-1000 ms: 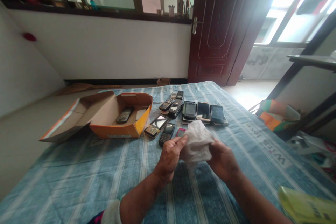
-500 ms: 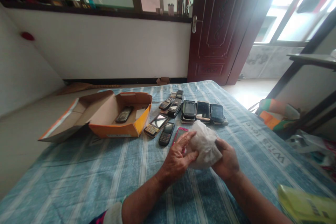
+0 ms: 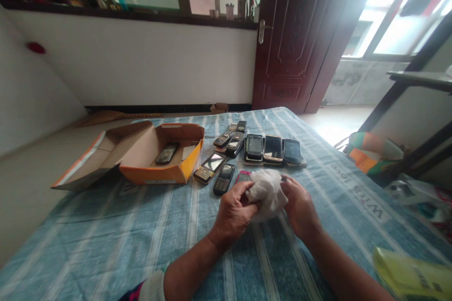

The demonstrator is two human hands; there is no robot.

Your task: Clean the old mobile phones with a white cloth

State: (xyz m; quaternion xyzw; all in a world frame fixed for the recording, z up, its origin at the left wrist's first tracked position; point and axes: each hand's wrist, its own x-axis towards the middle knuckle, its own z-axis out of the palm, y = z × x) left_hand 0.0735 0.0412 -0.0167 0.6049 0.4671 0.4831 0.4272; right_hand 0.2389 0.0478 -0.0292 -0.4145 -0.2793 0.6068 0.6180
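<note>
Both of my hands hold a crumpled white cloth (image 3: pixel 267 190) just above the blue striped bedspread (image 3: pixel 106 244). My left hand (image 3: pixel 235 214) grips its left side with curled fingers. My right hand (image 3: pixel 300 207) closes on its right side. A pink-edged phone (image 3: pixel 242 177) lies partly hidden behind my left hand and the cloth. Beyond it lie a black keypad phone (image 3: pixel 223 178), a gold keypad phone (image 3: pixel 210 167) and a row of three dark smartphones (image 3: pixel 272 149).
An open orange cardboard box (image 3: pixel 160 176) sits at the left with a black phone (image 3: pixel 167 153) inside. More small phones (image 3: pixel 231 140) lie farther back. A yellow-green packet (image 3: pixel 413 275) rests at the lower right. A dark red door (image 3: pixel 293 33) stands behind the bed.
The cloth went from spread between my hands to bunched into a smaller wad. My hands have drawn closer together and dropped slightly toward the bedspread.
</note>
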